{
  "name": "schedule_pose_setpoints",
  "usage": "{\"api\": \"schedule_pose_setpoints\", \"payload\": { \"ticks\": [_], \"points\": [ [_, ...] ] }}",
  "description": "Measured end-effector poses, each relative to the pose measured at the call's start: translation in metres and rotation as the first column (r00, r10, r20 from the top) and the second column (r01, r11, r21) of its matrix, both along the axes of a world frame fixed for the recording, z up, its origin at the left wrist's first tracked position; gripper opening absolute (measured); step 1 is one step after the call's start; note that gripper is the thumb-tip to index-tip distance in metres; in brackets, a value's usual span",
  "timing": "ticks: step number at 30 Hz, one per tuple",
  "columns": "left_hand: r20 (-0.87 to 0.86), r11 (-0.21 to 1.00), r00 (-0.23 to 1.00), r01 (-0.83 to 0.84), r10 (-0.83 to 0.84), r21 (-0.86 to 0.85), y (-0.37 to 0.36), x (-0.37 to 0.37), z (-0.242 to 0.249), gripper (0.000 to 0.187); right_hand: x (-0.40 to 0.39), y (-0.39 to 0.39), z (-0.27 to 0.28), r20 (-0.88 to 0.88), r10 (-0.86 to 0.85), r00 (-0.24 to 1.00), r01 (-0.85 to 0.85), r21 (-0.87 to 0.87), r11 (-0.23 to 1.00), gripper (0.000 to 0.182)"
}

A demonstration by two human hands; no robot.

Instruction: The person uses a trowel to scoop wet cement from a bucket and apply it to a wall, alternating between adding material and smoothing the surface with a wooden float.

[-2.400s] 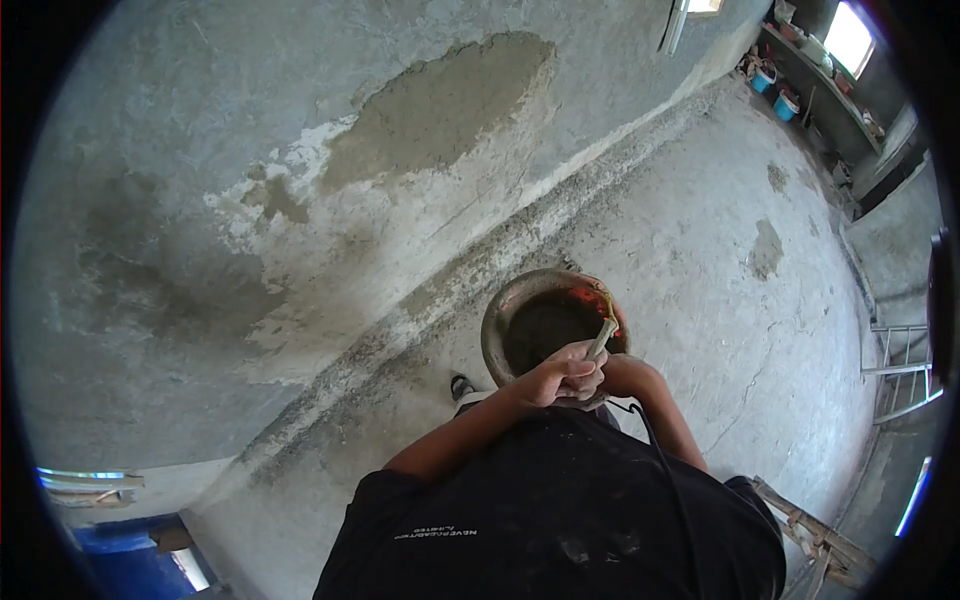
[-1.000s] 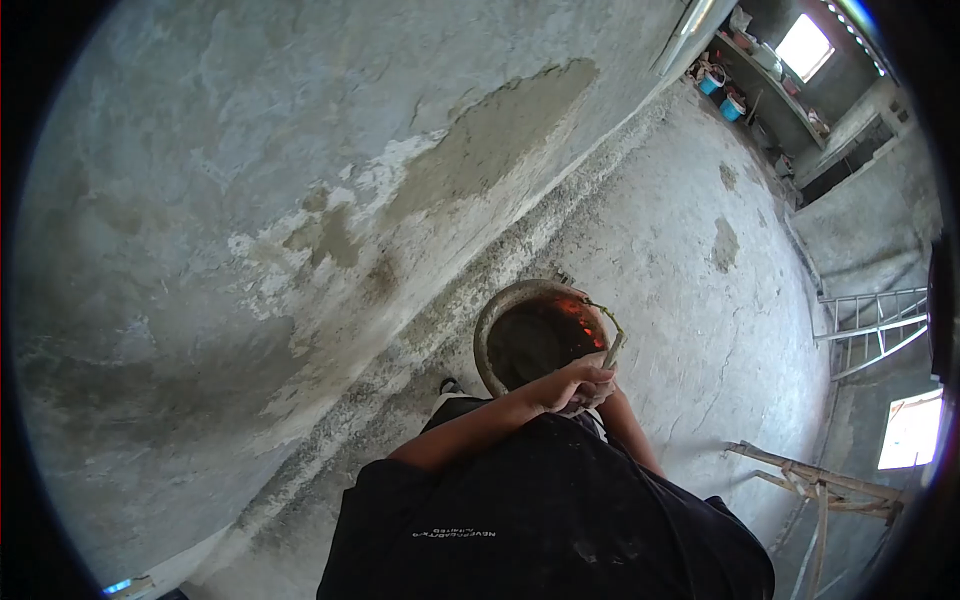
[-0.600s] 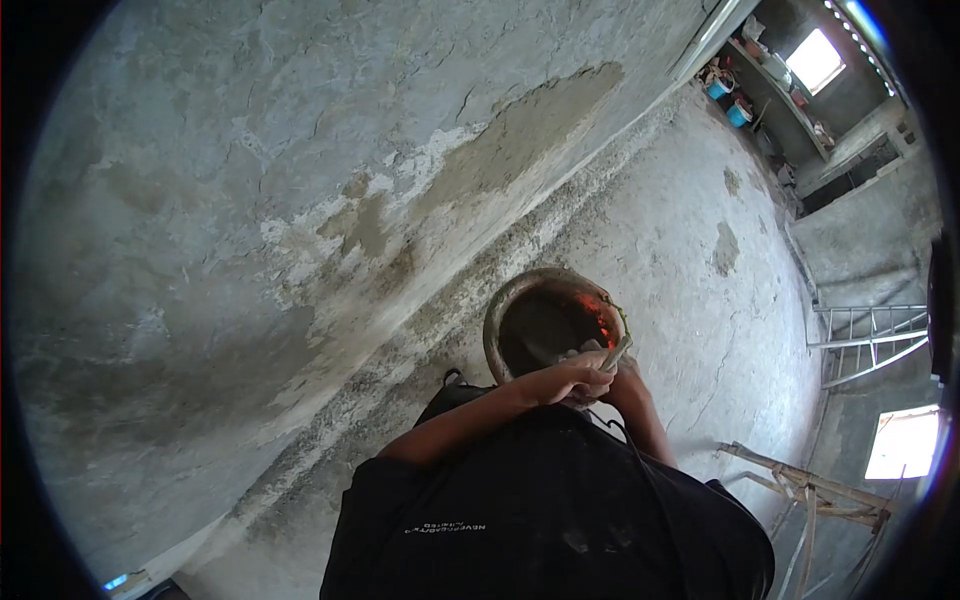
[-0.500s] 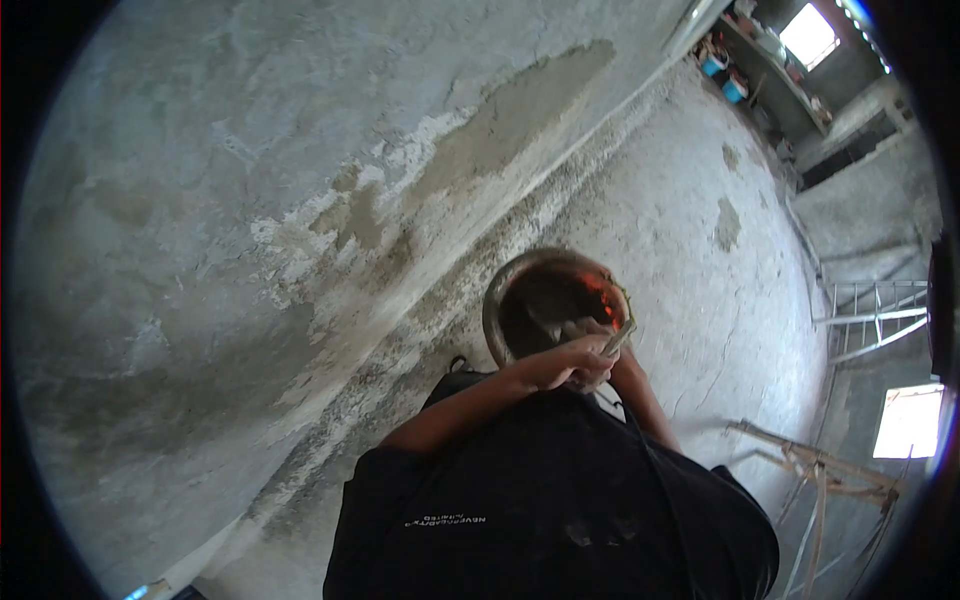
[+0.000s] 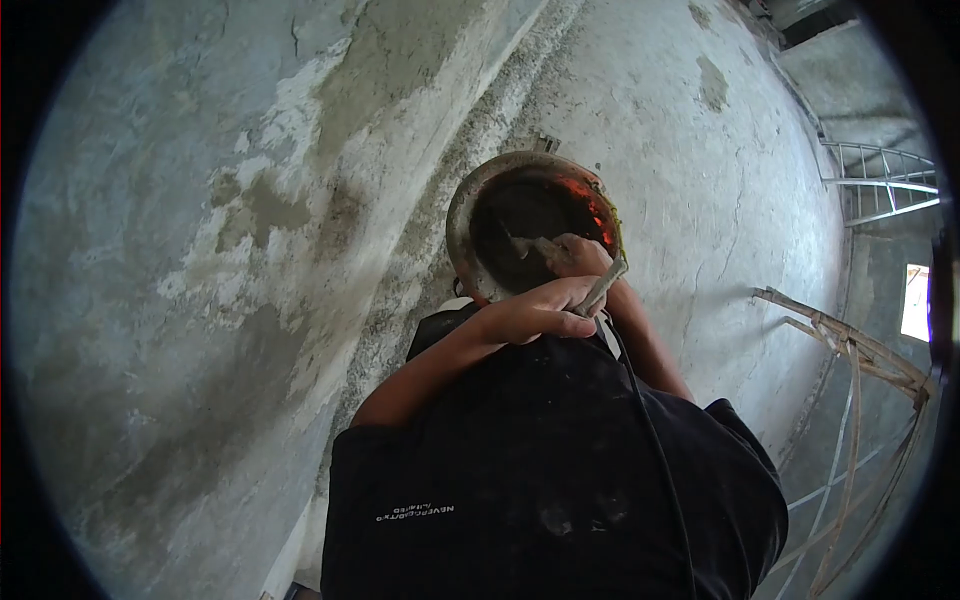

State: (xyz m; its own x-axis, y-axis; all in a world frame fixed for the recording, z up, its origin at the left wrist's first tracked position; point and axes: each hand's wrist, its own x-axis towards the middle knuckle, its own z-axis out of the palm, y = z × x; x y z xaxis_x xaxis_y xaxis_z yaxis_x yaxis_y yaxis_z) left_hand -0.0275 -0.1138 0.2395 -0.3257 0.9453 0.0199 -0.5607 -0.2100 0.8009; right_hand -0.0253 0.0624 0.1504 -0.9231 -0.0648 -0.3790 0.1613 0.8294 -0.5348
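A round bucket (image 5: 465,215) with a dirty, pale rim and orange-red inner wall stands before me, dark inside. My right hand (image 5: 580,256) reaches over its opening, fingers closed around a small tool, perhaps a trowel (image 5: 520,244), whose pale tip points into the bucket. Nearer my body, my left hand (image 5: 545,308) is wrapped around a thin, greyish, flat-edged tool (image 5: 606,285), seen almost edge-on beside the near rim. The exact kind of this tool cannot be made out. What lies deep in the bucket is too dark to tell.
A patchy plastered wall (image 5: 200,330) rises on the left and meets the grey concrete floor (image 5: 690,200). A wooden frame (image 5: 850,345) stands at right, with a metal ladder-like frame (image 5: 885,180) beyond. A black cable (image 5: 650,440) hangs down my shirt.
My view has shifted, so the bucket appears larger and farther up-left. The right hand has moved apart from the left and farther over the bucket opening. Both hands keep their hold.
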Motion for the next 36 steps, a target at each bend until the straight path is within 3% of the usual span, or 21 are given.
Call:
{"api": "schedule_pose_setpoints", "payload": {
  "ticks": [8,11,13,14,16,17,19,20,22,23,27,36],
  "points": [
    [-0.041,0.999,0.999,-0.017,0.015,-0.049,0.012,-0.004,-0.006,0.053,-0.002,0.015,0.014,0.088,-0.027,0.996,0.040,-0.150,0.988,0.037],
    [-0.003,0.998,0.999,0.036,-0.036,-0.058,0.015,-0.003,-0.010,0.053,-0.003,0.025,0.012,0.115,0.021,0.993,0.011,-0.270,0.963,0.036],
    [0.004,0.997,0.999,0.033,-0.033,-0.068,0.016,-0.003,-0.009,0.053,-0.001,0.031,0.019,0.156,0.042,0.987,0.039,-0.482,0.875,0.033],
    [0.012,0.996,0.999,0.035,-0.034,-0.081,0.016,-0.003,-0.008,0.053,0.001,0.033,0.022,0.156,0.048,0.987,0.033,-0.483,0.875,0.033],
    [0.021,0.998,1.000,0.009,-0.008,-0.064,0.013,-0.006,0.000,0.054,0.004,0.037,0.033,0.315,0.030,0.949,0.162,-0.565,0.809,0.029],
    [0.031,0.999,0.999,-0.011,0.012,-0.045,0.013,-0.007,0.002,0.054,0.004,0.039,0.039,0.315,0.036,0.949,0.157,-0.566,0.809,0.029],
    [0.047,0.999,0.998,-0.039,0.040,-0.021,0.013,-0.004,-0.010,0.053,0.003,0.046,0.047,0.510,0.037,0.859,0.297,-0.557,0.776,0.026],
    [0.065,0.998,0.996,-0.061,0.061,0.003,0.011,-0.003,-0.016,0.053,0.004,0.053,0.043,0.510,0.049,0.859,0.288,-0.559,0.777,0.026],
    [0.102,0.990,0.986,-0.138,0.135,0.028,0.004,-0.004,-0.018,0.053,0.007,0.059,0.038,0.629,0.149,0.763,0.498,-0.719,0.485,0.026],
    [0.133,0.978,0.972,-0.202,0.192,0.058,0.001,-0.007,-0.018,0.053,0.010,0.061,0.036,0.650,0.144,0.746,0.543,-0.718,0.435,0.028],
    [0.259,0.936,0.920,-0.331,0.292,0.121,-0.027,-0.023,-0.030,0.054,0.020,0.078,0.029,0.651,0.183,0.736,0.582,-0.748,0.321,0.033],
    [0.251,0.857,0.852,-0.499,0.459,0.128,-0.057,-0.041,-0.034,0.053,0.046,0.106,0.039,0.584,0.039,0.811,0.577,-0.809,0.112,0.039]
  ]
}}
